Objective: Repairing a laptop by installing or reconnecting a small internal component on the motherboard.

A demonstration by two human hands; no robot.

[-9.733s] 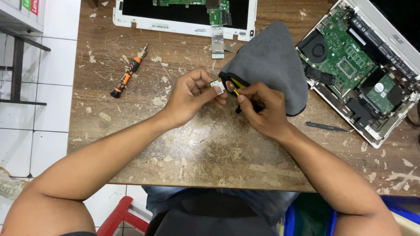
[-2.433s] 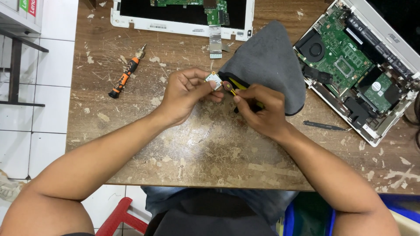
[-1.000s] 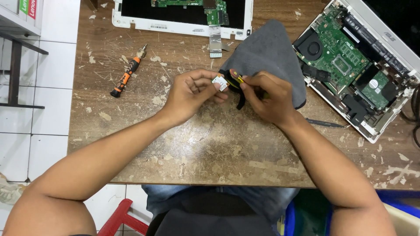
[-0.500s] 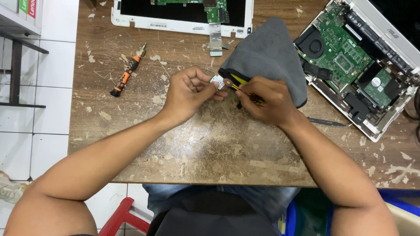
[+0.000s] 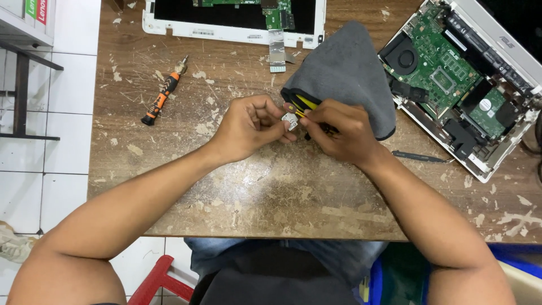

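Note:
My left hand (image 5: 251, 125) pinches a small silver metal part (image 5: 289, 120) between thumb and fingers over the middle of the worn wooden table (image 5: 282, 186). My right hand (image 5: 341, 131) grips a yellow and black tool (image 5: 302, 105) whose tip touches that small part. Both hands meet just in front of a folded grey cloth (image 5: 344, 70). Part of the tool is hidden under my right fingers.
An opened laptop with a green circuit board (image 5: 451, 68) lies at the right. A white laptop shell (image 5: 237, 20) sits at the far edge. An orange and black screwdriver (image 5: 164, 93) rests at the left. A thin dark strip (image 5: 420, 156) lies right of my wrist.
My hands have stayed joined over the small part, with only slight shifts of the right hand and tool. Nothing was let go or picked up.

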